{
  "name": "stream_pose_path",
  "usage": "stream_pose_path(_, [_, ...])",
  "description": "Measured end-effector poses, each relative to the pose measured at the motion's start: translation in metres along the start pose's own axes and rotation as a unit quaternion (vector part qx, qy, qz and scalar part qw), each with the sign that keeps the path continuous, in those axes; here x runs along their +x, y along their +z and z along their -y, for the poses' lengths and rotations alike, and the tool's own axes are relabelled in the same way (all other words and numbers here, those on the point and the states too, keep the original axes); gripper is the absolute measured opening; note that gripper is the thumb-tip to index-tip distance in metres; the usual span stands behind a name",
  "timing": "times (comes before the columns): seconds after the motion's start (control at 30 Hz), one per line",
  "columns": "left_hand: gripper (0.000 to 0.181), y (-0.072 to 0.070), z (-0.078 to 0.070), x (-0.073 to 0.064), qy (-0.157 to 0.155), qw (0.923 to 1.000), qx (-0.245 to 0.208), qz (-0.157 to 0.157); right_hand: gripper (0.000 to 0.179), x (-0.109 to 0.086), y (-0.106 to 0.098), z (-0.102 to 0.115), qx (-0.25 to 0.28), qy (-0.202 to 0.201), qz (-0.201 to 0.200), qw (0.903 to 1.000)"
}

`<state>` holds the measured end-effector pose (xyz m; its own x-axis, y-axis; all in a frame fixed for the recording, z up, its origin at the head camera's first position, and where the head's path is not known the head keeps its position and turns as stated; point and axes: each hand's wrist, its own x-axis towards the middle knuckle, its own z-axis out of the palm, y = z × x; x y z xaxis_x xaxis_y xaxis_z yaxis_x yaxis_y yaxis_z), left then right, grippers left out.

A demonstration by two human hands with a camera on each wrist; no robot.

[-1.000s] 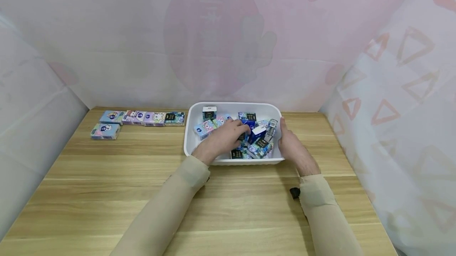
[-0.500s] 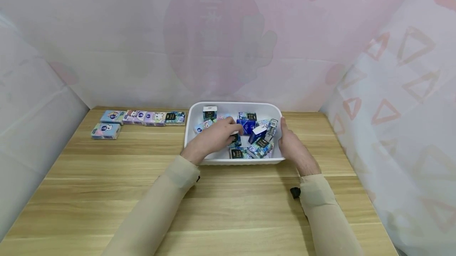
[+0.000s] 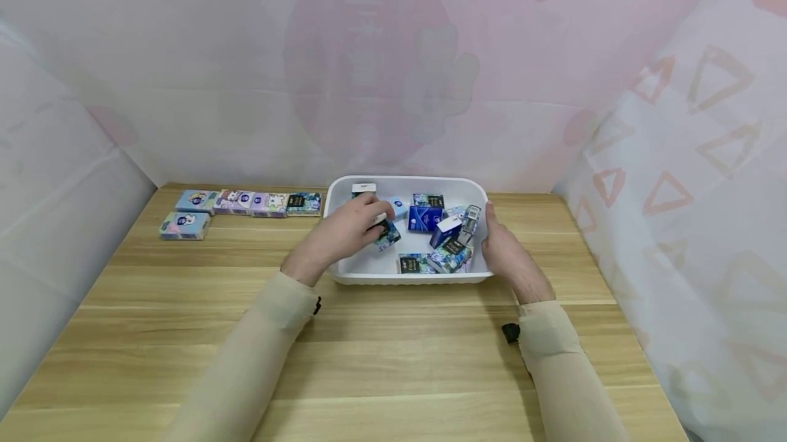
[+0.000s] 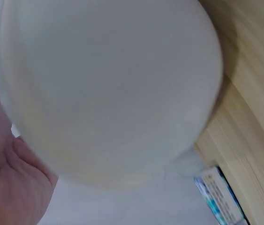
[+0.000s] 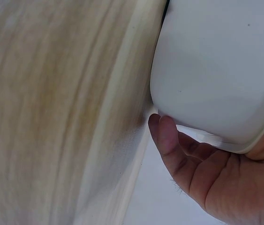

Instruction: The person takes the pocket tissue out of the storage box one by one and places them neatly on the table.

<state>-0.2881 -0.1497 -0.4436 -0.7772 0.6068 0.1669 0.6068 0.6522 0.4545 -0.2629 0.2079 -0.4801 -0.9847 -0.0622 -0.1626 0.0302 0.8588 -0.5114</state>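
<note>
In the head view, a white plastic tub (image 3: 344, 279) stands on the wooden table with several small tissue packs in it. My left hand (image 3: 344, 227) is over the tub's left part and pinches a tissue pack with a dark label and blue-green floral print (image 3: 387, 236). The tub's wall covers most of the left wrist view, with part of the left hand (image 4: 14, 178) beside it. My right hand (image 3: 509, 254) grips the tub's right side. Its fingers (image 5: 168, 136) lie along the outer wall in the right wrist view.
Left of the tub, several tissue packs form a row along the back, ending in a floral pack (image 3: 304, 204). A light-blue pack (image 3: 185, 225) lies in front of the row's left end. A blue pack (image 3: 424, 218) sits inside the tub. Printed cloth walls (image 3: 246, 87) enclose the table.
My left hand has moved left across the tub from the middle of the pile, bringing the floral tissue pack along. The right hand stays on the tub's right side.
</note>
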Motion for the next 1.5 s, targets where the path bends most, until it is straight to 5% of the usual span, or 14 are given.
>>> stream_pose_path(0.9, [0.026,-0.046,0.06,-0.058,-0.097,0.9885,-0.04,-0.108,0.083,0.002,0.002,-0.003,-0.014,-0.012,-0.012,0.9998])
stream_pose_path(1.2, [0.021,-0.064,0.074,-0.079,-0.089,0.9822,-0.046,-0.159,0.081,0.002,0.002,-0.002,-0.013,-0.007,-0.009,0.9998])
stream_pose_path(1.5, [0.022,-0.079,0.092,-0.095,-0.123,0.9776,-0.047,-0.164,0.082,0.002,0.001,-0.001,-0.009,-0.002,-0.005,0.9999])
